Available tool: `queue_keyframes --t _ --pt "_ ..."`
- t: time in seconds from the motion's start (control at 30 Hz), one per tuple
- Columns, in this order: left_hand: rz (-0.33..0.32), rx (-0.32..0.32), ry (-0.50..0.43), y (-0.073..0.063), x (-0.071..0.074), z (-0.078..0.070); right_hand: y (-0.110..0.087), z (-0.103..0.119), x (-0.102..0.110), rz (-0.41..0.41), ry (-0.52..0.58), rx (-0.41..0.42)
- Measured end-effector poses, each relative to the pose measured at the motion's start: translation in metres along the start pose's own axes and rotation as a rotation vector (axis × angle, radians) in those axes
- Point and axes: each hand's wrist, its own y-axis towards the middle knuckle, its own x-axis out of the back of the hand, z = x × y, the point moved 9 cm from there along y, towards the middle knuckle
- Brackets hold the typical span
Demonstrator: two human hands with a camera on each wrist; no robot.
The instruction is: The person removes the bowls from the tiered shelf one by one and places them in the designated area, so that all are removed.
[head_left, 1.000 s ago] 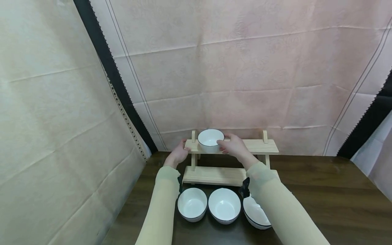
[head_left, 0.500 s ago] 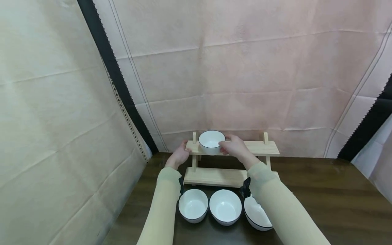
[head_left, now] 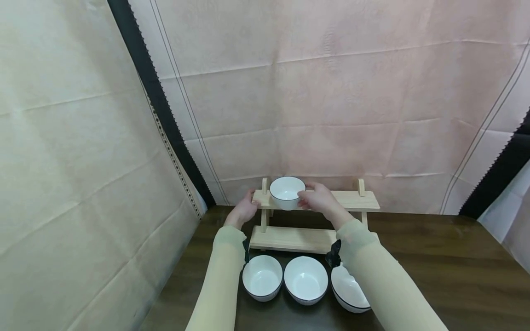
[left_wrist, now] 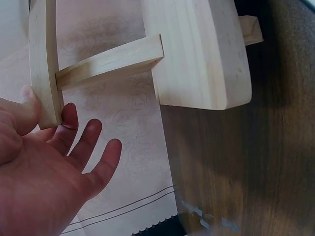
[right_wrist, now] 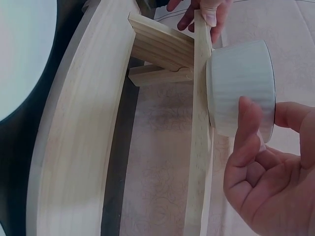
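Note:
A white bowl (head_left: pixel 287 193) with a dark rim stands on the upper board of a two-tier wooden shelf (head_left: pixel 352 200), near its left end. My right hand (head_left: pixel 320 202) holds this bowl from the right; in the right wrist view, the thumb and fingers (right_wrist: pixel 248 123) are at its side and rim. At the shelf's left end, my left hand (head_left: pixel 243 210) grips the upper board. The left wrist view shows the thumb on one face of the board end (left_wrist: pixel 47 64) and the index finger behind it, the other fingers of the left hand (left_wrist: pixel 44 182) spread loosely.
Three more white bowls stand in a row before the shelf: a left one (head_left: pixel 262 276), a middle one (head_left: pixel 306 278) and a right one (head_left: pixel 348 287) partly covered by my right sleeve. All sit on a dark wooden table (head_left: pixel 434 257). Pale cloth (head_left: pixel 331 101) hangs behind.
Both hands keep their hold on the bowl and the board. The whole scene shifts very slightly right and down in the head view; the bowl stays in place on the shelf.

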Motion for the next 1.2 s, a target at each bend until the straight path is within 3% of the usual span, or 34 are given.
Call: queue_keyframes --t 0.6,0.87,1.2 --pt "0.013 -0.007 -0.032 0.0004 0.0005 0.0012 0.0001 -0.0004 -0.0022 -0.006 0.032 -0.029" --pt "0.016 -0.037 -0.035 -0.0013 -0.0007 -0.0030 -0.0015 0.0004 -0.0025 -0.017 0.044 -0.008" --pt "0.020 -0.024 -0.041 -0.0013 -0.0016 -0.0020 -0.0011 -0.0016 -0.0025 -0.053 0.086 -0.001"
